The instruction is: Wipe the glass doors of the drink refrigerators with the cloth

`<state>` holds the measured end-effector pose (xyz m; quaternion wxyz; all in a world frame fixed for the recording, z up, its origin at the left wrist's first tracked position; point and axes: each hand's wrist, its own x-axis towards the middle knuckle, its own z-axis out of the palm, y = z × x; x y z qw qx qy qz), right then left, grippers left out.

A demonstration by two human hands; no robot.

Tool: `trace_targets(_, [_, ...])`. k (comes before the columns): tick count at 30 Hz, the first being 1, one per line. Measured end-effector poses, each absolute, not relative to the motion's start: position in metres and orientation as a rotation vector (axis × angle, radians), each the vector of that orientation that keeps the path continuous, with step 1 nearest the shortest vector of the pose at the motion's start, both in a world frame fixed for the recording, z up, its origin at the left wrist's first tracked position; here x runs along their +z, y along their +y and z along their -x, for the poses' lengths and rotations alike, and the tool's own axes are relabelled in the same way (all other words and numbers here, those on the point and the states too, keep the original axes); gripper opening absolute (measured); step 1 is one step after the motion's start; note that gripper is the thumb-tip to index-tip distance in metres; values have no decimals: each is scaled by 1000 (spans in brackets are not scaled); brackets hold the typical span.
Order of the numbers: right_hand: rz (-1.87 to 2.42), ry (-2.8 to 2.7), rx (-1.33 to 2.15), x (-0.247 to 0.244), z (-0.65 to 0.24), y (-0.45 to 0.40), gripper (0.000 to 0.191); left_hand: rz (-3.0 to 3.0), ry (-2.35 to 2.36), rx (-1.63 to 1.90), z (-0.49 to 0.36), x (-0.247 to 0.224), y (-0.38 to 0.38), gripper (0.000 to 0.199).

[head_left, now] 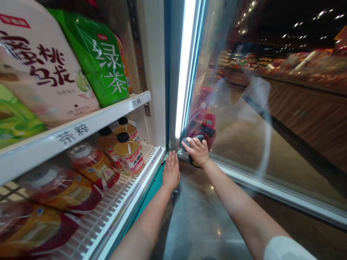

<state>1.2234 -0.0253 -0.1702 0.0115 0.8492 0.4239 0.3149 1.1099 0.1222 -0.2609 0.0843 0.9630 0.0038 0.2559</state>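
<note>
My right hand [199,151] presses a dark grey cloth [201,138], bunched under its fingers, against the lower hinge-side corner of the open glass door [233,119]. A darker edge with a hint of yellow shows below the palm. My left hand [171,169] lies with fingers stretched out at the front corner of the cooler frame [159,173], just left of the door's hinge side. Nothing shows in it. A bright light strip [185,72] runs upright above both hands.
Left of my arms, a white wire shelf [130,191] holds several bottles [128,153]. The shelf above it [108,117] carries large tea packs, one green pack [108,65] among them. Grey shiny floor [203,216] lies below. Beyond the glass stands a wood-panelled display counter [303,108].
</note>
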Motion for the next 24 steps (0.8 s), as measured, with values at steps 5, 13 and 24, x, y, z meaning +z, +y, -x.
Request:
trace_targets(5, [-2721, 1320, 760, -184, -1213, -6, 44, -2865, 59, 747, -1109, -264, 124, 92])
trace_targets(13, [-2594, 1303, 784, -199, -1196, -85, 48, -2886, -36, 685, -1111, -268, 116, 90])
trace_targets(24, [-2485, 1192, 869, -197, -1170, -247, 58, -2912, -382, 691, -1122, -267, 82, 95])
